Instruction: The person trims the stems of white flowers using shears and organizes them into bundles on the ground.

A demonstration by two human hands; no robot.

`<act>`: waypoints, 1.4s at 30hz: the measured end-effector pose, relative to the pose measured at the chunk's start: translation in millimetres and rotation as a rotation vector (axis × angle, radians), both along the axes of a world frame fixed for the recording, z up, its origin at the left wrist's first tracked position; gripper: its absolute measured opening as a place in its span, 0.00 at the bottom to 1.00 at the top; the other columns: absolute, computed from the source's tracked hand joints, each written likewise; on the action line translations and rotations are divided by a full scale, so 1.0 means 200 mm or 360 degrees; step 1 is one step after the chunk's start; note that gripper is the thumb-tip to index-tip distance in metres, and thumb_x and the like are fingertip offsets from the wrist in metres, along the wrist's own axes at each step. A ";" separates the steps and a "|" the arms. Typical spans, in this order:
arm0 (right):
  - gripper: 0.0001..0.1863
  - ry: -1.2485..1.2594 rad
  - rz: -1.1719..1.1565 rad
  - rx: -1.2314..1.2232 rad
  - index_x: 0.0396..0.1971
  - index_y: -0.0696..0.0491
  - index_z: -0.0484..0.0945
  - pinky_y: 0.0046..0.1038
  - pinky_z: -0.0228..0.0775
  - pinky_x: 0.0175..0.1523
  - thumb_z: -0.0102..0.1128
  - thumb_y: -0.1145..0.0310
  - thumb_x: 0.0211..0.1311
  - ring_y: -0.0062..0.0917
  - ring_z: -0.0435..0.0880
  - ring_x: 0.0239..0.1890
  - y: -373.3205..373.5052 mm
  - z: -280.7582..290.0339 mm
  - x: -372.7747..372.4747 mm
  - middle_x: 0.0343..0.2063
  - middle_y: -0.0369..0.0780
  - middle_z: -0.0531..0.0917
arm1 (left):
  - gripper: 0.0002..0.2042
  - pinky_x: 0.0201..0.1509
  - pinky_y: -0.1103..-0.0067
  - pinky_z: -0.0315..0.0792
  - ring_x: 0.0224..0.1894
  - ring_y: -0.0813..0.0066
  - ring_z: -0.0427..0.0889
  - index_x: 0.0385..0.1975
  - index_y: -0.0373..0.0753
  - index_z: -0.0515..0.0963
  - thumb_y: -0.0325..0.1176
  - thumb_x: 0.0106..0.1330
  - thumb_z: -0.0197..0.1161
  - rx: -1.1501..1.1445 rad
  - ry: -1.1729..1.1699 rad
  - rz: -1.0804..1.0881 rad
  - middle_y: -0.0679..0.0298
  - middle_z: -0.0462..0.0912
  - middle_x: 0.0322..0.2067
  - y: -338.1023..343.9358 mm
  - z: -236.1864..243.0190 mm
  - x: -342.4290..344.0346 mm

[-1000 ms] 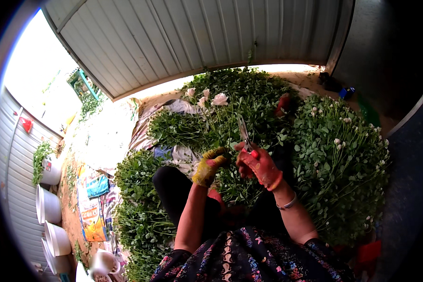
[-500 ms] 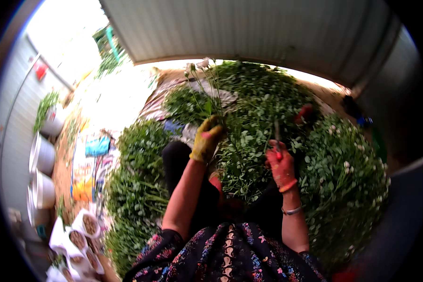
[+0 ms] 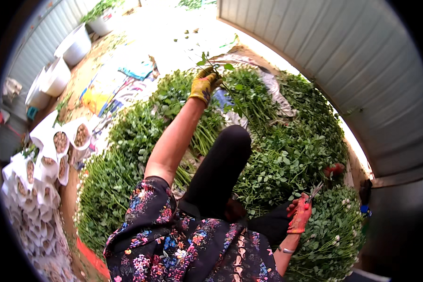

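Observation:
My left hand [image 3: 204, 86], in a yellow glove, is raised toward the upper middle, its fingers closed round thin leafy stems [image 3: 228, 66]; their tips are hard to make out against the bright sheet. My right hand [image 3: 299, 214], in a red glove, is low at the right, gripping metal shears [image 3: 316, 191] with the blades pointing up and right. Both are over thick piles of cut green stems [image 3: 277, 164] with leaves, some at the right [image 3: 337, 235] bearing small white buds. My bent black-clad knee [image 3: 223, 155] lies between the hands.
White sleeves of pale flower heads [image 3: 60, 142] are stacked at the left. White tubs [image 3: 73, 44] line the corrugated wall behind them. A bright sheet [image 3: 178, 49] and printed sacks [image 3: 94, 96] lie upper left. A corrugated metal panel [image 3: 343, 61] borders the right. A red object [image 3: 333, 169] sits among the leaves.
The view has swung left, showing more wrapped bundles. My left hand has lifted and reached away to the left with the stems; my right hand has dropped back with the shears, away from the left.

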State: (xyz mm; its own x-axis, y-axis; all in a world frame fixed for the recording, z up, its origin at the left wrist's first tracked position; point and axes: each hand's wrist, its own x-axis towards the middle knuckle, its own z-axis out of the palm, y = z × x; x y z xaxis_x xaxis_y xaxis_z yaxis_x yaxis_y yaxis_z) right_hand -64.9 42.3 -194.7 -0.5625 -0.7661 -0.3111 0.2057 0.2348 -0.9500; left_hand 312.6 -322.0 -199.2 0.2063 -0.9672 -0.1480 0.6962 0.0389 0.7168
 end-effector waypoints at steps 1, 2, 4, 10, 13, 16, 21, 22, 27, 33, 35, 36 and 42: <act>0.17 0.0010 -0.0019 0.0040 0.50 0.55 0.68 0.18 0.70 0.21 0.52 0.70 0.62 0.17 0.75 0.18 0.00 -0.01 0.00 0.24 0.35 0.75 | 0.12 0.40 0.69 0.81 0.38 0.62 0.80 0.45 0.35 0.72 0.17 0.63 0.52 -0.0020 0.0049 0.0066 0.56 0.78 0.36 -0.01 -0.05 0.09; 0.17 0.0014 -0.0029 0.0084 0.50 0.55 0.68 0.19 0.70 0.21 0.52 0.70 0.61 0.18 0.75 0.18 -0.01 -0.02 0.01 0.24 0.35 0.75 | 0.12 0.40 0.68 0.81 0.38 0.61 0.80 0.46 0.35 0.71 0.18 0.63 0.51 0.0021 0.0018 0.0137 0.56 0.78 0.37 -0.02 -0.11 0.20; 0.18 0.0005 -0.0003 0.0142 0.51 0.56 0.68 0.24 0.73 0.23 0.52 0.70 0.60 0.21 0.76 0.19 -0.01 -0.10 -0.02 0.25 0.37 0.75 | 0.13 0.40 0.68 0.81 0.39 0.61 0.79 0.48 0.35 0.69 0.19 0.64 0.51 0.0074 -0.0013 0.0230 0.56 0.77 0.38 -0.02 -0.25 0.44; 0.18 0.0017 0.0134 0.0242 0.50 0.52 0.69 0.25 0.71 0.23 0.54 0.62 0.64 0.22 0.76 0.20 -0.07 -0.22 -0.01 0.24 0.36 0.76 | 0.15 0.40 0.73 0.82 0.41 0.64 0.78 0.51 0.35 0.67 0.19 0.64 0.49 0.0388 -0.0223 0.0320 0.58 0.75 0.41 0.12 -0.45 0.85; 0.17 0.0012 0.0160 0.0268 0.50 0.52 0.69 0.25 0.70 0.24 0.53 0.62 0.64 0.21 0.75 0.20 -0.13 -0.20 0.06 0.24 0.36 0.76 | 0.16 0.42 0.74 0.81 0.41 0.66 0.77 0.52 0.34 0.66 0.20 0.64 0.49 0.0495 -0.0249 0.0312 0.58 0.74 0.42 0.12 -0.51 0.88; 0.17 0.0000 0.0228 0.0288 0.50 0.52 0.68 0.24 0.68 0.24 0.53 0.63 0.64 0.20 0.73 0.21 -0.17 -0.21 0.09 0.25 0.36 0.75 | 0.15 0.41 0.75 0.82 0.40 0.66 0.78 0.52 0.33 0.67 0.21 0.65 0.50 0.0539 -0.0272 0.0289 0.57 0.74 0.42 0.06 -0.55 0.87; 0.21 -0.0033 0.0265 0.0342 0.52 0.56 0.65 0.25 0.70 0.27 0.54 0.67 0.59 0.23 0.73 0.22 -0.23 -0.21 0.13 0.25 0.38 0.73 | 0.14 0.35 0.74 0.83 0.37 0.65 0.80 0.49 0.36 0.70 0.21 0.64 0.52 0.0564 -0.0354 0.0131 0.58 0.76 0.37 -0.17 -0.64 0.80; 0.20 0.0001 0.0275 0.0364 0.51 0.55 0.66 0.24 0.68 0.26 0.54 0.66 0.60 0.22 0.73 0.21 -0.24 -0.22 0.14 0.25 0.37 0.73 | 0.14 0.35 0.73 0.83 0.36 0.65 0.81 0.49 0.36 0.70 0.21 0.64 0.52 0.0558 -0.0396 0.0104 0.58 0.76 0.36 -0.21 -0.67 0.78; 0.20 0.0047 0.0225 0.0431 0.51 0.55 0.65 0.23 0.66 0.25 0.54 0.63 0.62 0.21 0.71 0.21 -0.25 -0.24 0.20 0.25 0.37 0.72 | 0.14 0.37 0.71 0.83 0.36 0.65 0.80 0.49 0.35 0.70 0.20 0.63 0.54 0.0634 -0.0508 0.0089 0.56 0.77 0.37 -0.51 -0.81 0.58; 0.19 0.0034 0.0202 0.0550 0.51 0.54 0.65 0.25 0.69 0.26 0.54 0.66 0.62 0.22 0.72 0.21 -0.26 -0.27 0.19 0.25 0.38 0.73 | 0.26 0.45 0.72 0.77 0.44 0.65 0.80 0.55 0.38 0.68 0.29 0.53 0.64 0.0934 -0.1944 -0.0052 0.54 0.78 0.44 -0.70 -1.08 0.45; 0.21 -0.0010 0.0138 0.0623 0.52 0.56 0.64 0.23 0.69 0.25 0.53 0.70 0.59 0.22 0.73 0.21 -0.29 -0.26 0.22 0.25 0.39 0.73 | 0.30 0.53 0.70 0.71 0.49 0.58 0.77 0.57 0.40 0.67 0.32 0.50 0.65 0.1141 -0.2242 -0.0151 0.51 0.78 0.46 -0.71 -1.20 0.43; 0.22 -0.0035 0.0101 0.0659 0.52 0.58 0.63 0.23 0.70 0.25 0.53 0.72 0.58 0.21 0.73 0.21 -0.29 -0.25 0.22 0.25 0.39 0.73 | 0.32 0.53 0.69 0.71 0.50 0.54 0.76 0.58 0.40 0.65 0.35 0.50 0.65 0.1112 -0.2362 -0.0166 0.49 0.77 0.47 -0.68 -1.23 0.44; 0.20 -0.0029 0.0115 0.0634 0.52 0.55 0.65 0.23 0.72 0.27 0.53 0.70 0.60 0.21 0.74 0.22 -0.28 -0.27 0.18 0.25 0.37 0.74 | 0.36 0.63 0.71 0.60 0.60 0.53 0.65 0.63 0.42 0.57 0.27 0.50 0.63 0.0420 -0.2418 0.0556 0.48 0.66 0.57 -0.51 -1.21 0.26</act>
